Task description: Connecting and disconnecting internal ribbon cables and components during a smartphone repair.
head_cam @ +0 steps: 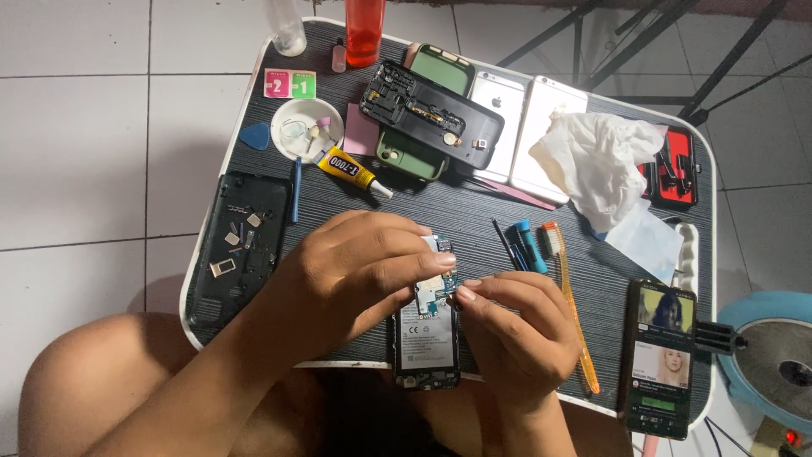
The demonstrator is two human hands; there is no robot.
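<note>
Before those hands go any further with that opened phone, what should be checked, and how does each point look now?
1. Opened phone lies flat on the small table: ok.
2. Left hand steadies the circuit board at the phone's top: ok.
3. Right hand fingertips meet the board's edge: ok.
4. Whether the board is loose from the phone: cannot tell, fingers hide it.
5. Small parts lie inside the black back cover, clear of the hands: ok.
6. Glue tube is capped: cannot tell.
</note>
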